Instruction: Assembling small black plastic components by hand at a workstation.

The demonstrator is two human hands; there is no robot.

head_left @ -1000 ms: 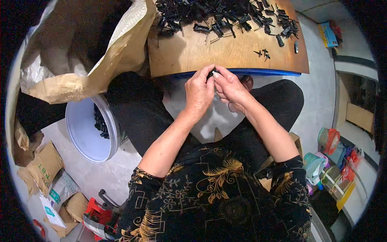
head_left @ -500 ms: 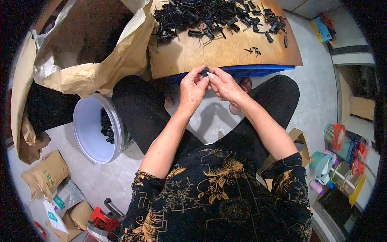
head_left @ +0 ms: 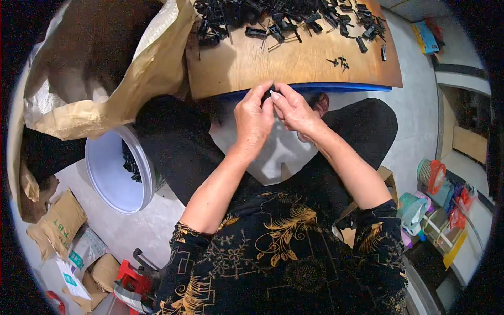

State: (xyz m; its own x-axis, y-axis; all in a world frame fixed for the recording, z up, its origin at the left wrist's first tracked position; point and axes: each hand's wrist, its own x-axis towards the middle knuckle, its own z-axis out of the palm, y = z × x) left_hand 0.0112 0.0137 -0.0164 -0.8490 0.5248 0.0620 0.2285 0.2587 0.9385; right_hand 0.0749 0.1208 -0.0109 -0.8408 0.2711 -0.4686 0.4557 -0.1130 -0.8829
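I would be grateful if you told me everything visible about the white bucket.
The white bucket is round and smooth, plastic by its look, with a wide open mouth and a thick rim. Its pale inner wall shows bare on the left, while black parts lie inside toward the right. It rests on the grey floor beside the person's left leg, near a large brown sack. Its underside is hidden; contact with leg or sack cannot be told.

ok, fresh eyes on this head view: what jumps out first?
The heap of black parts across the far end of the wooden board. Then the left hand and right hand, meeting at the board's near edge around a small dark piece. At left, a big open sack above a white bucket.
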